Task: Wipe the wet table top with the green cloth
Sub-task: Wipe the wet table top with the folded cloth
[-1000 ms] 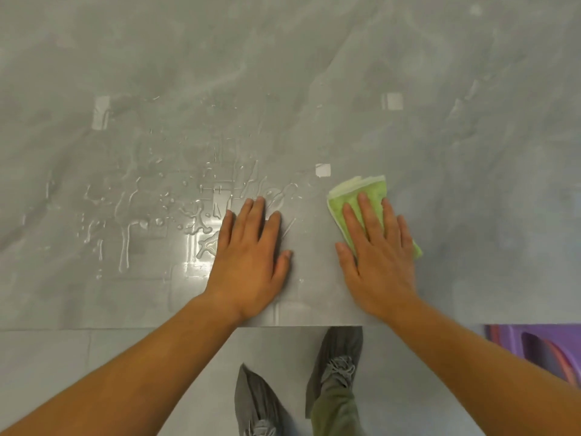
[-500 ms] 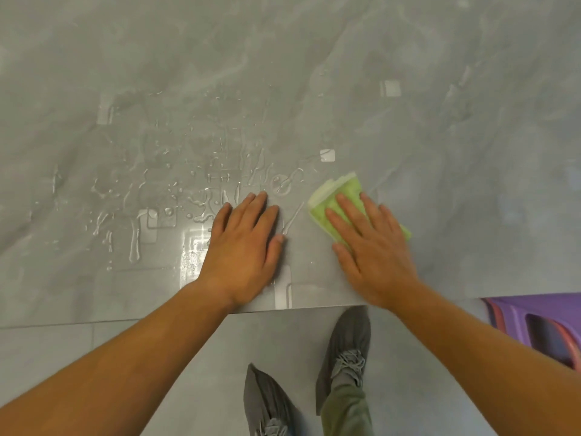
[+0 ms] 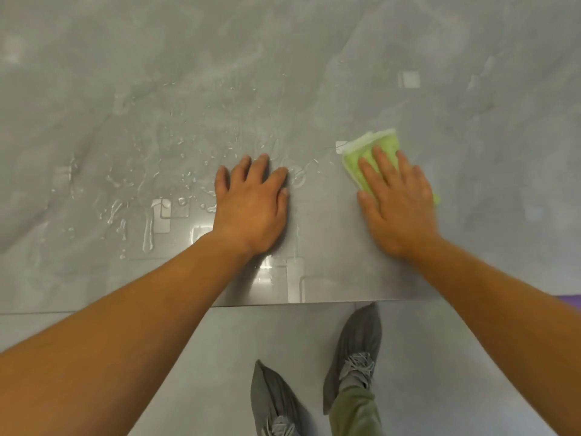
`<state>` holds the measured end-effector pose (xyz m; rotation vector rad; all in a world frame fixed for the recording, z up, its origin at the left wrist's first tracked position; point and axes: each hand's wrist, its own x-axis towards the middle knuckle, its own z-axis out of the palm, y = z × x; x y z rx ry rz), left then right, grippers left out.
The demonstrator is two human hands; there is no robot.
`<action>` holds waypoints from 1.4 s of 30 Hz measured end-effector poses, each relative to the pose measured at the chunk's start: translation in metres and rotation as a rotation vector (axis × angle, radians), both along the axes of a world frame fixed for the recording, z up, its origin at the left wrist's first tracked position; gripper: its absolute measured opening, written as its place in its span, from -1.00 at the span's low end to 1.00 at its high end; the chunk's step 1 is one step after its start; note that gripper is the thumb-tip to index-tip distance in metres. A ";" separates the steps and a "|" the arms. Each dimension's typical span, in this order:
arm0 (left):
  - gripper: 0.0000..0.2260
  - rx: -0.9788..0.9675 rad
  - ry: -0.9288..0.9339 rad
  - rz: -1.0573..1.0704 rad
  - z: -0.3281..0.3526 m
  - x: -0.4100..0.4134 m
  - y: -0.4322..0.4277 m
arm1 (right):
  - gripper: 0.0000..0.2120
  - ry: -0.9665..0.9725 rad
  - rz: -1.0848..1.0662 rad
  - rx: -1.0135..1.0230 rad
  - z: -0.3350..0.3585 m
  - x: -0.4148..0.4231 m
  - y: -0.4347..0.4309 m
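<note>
The grey marble table top (image 3: 314,73) fills the upper view. Water drops and streaks (image 3: 147,212) lie on its left-centre part, reaching up to my left hand. My left hand (image 3: 251,202) lies flat on the table, fingers apart, holding nothing. My right hand (image 3: 399,199) presses flat on the folded green cloth (image 3: 361,155), which has a white edge at its far side. The cloth sits on the table to the right of the wet patch, apart from the left hand. Most of the cloth is hidden under my palm.
The table's near edge (image 3: 314,305) runs across the lower middle. Below it are the grey floor and my two feet in grey shoe covers (image 3: 355,350). A purple object (image 3: 570,298) peeks out at the right, beside the table edge.
My right hand first slid the cloth left toward the wet patch, then back to the right and slightly away from me. My left hand stays flat in place.
</note>
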<state>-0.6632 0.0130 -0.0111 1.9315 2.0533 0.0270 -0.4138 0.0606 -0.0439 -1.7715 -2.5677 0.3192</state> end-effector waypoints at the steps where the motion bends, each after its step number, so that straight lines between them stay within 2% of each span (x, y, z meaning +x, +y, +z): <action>1: -0.60 0.006 0.005 0.001 0.000 -0.001 0.001 | -0.39 0.007 -0.076 -0.011 0.000 -0.006 0.007; 3: -0.62 0.008 0.010 0.004 0.002 -0.002 0.002 | -0.37 0.002 -0.085 0.010 0.000 -0.019 -0.004; 7: -0.64 0.018 0.009 0.020 0.008 0.000 0.006 | -0.41 0.003 0.219 -0.016 0.007 -0.019 -0.055; 10: -0.67 0.048 0.011 0.035 0.008 0.001 0.016 | -0.46 0.044 0.305 -0.020 0.005 -0.011 -0.019; 15: -0.68 0.092 -0.031 0.096 0.007 0.001 0.049 | -0.42 0.025 0.068 0.016 0.000 -0.028 0.094; 20: -0.60 0.054 -0.045 0.116 0.012 0.010 0.092 | -0.45 0.081 0.280 0.006 0.004 0.011 0.078; 22: -0.54 0.022 -0.056 0.089 0.011 0.015 0.107 | -0.46 0.090 0.276 0.003 0.002 0.037 0.092; 26: -0.52 -0.044 -0.035 0.056 0.002 0.026 0.138 | -0.40 0.031 -0.035 0.051 -0.002 0.033 0.175; 28: -0.54 -0.049 -0.005 0.063 -0.002 0.029 0.149 | -0.36 0.019 -0.090 0.025 0.000 0.013 0.200; 30: -0.58 -0.018 0.021 0.079 0.002 0.030 0.156 | -0.36 0.014 0.022 0.041 0.002 0.000 0.194; 33: -0.62 0.004 0.034 0.088 0.008 0.030 0.160 | -0.41 0.037 0.299 0.009 0.003 0.009 0.163; 35: -0.63 -0.002 0.039 0.079 0.010 0.027 0.162 | -0.44 0.046 0.415 -0.020 0.004 0.017 0.174; 37: -0.64 -0.002 0.046 0.064 0.012 0.022 0.166 | -0.44 0.026 0.364 0.016 0.003 0.009 0.208; 40: -0.65 0.024 0.025 0.043 0.015 0.015 0.176 | -0.40 0.043 0.069 0.013 0.001 -0.027 0.259; 42: -0.67 0.063 -0.003 0.043 0.015 0.008 0.187 | -0.39 0.040 -0.003 0.016 0.002 -0.047 0.262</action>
